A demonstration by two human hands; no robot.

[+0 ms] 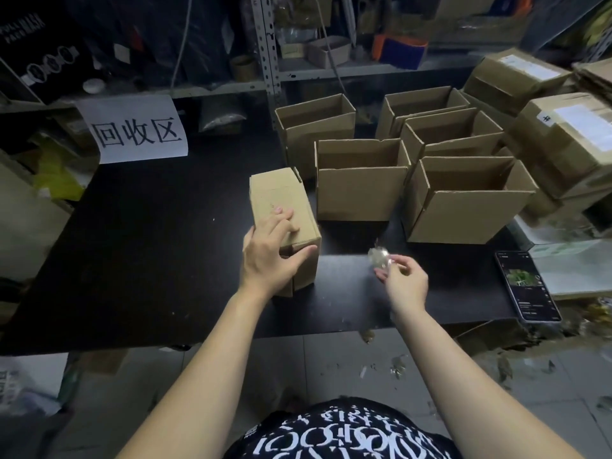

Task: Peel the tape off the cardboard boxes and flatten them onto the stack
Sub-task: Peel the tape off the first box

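Looking down over a black table (pixel 149 243). Near the table's middle, toward the front edge: a small closed cardboard box (pixel 281 207), gripped by the left hand (pixel 271 256), fingers laid across the top, thumb curled against the near end. Just right of it, above the table and apart from the box: the right hand (pixel 407 283), pinching a crumpled wad of clear tape (pixel 379 256) between thumb and fingertips. Toward the back right corner: five open-topped cardboard boxes (pixel 361 193), clustered close together. At the front right corner: a smartphone (pixel 526 286), lying flat, screen lit. At the back left: a white paper sign (pixel 132 127) with large printed characters.
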